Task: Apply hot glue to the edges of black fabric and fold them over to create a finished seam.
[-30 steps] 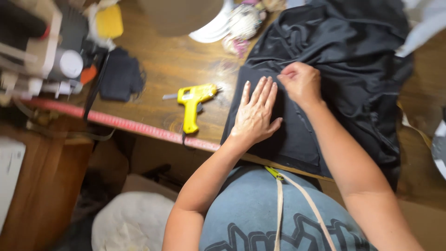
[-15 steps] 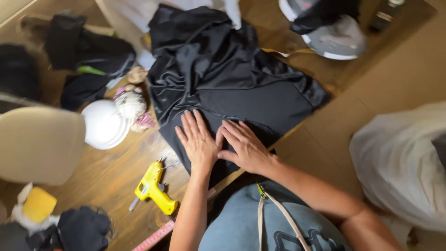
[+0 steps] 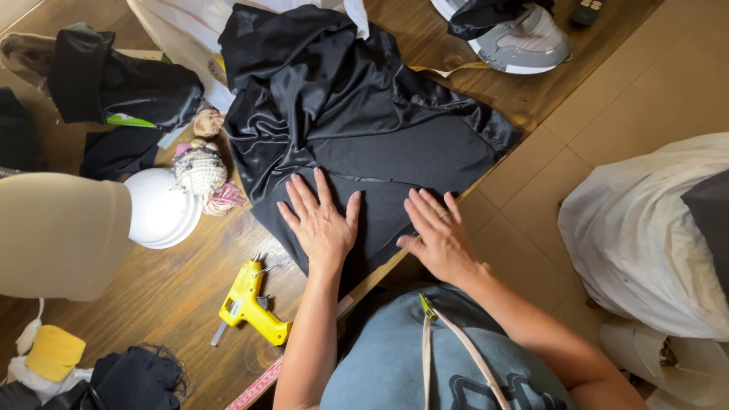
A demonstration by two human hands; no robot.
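Two bare hands lie flat, palms down, on a shiny black satin garment (image 3: 357,129) spread on the brown wooden table (image 3: 159,288). The left hand (image 3: 323,224) has its fingers (image 3: 307,193) straight and fanned apart, gripping nothing. The right hand (image 3: 439,235), just beside it, also presses down with fingers (image 3: 429,206) spread, thumb out to the side. The garment lies at the table's near edge, its long axis running from the hands away toward the far side. A yellow plastic glue gun (image 3: 250,304) lies near the left forearm.
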